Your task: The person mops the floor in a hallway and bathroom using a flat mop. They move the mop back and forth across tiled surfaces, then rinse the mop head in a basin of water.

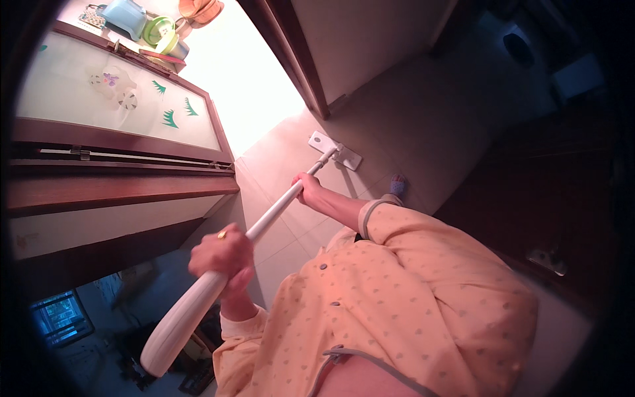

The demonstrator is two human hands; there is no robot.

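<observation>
A white flat mop slants across the view, its long pole (278,208) running from lower left up to the flat mop head (352,158) on the tiled floor. My left hand (223,252), with a gold ring on one finger, is wrapped around the upper pole, just above the thick white grip end (173,327). Farther down, my right hand (308,189) grips the pole a short way above the mop head. A foot in a blue slipper (397,184) stands to the right of the mop head.
On the left is a wood-framed glass door panel (144,99) with stickers. Behind it, a blue plastic container (124,19) and green basins (159,31) stand near a bright doorway. A dark wooden door frame (302,64) rises beyond the mop head. Dark brown furniture (536,208) fills the right.
</observation>
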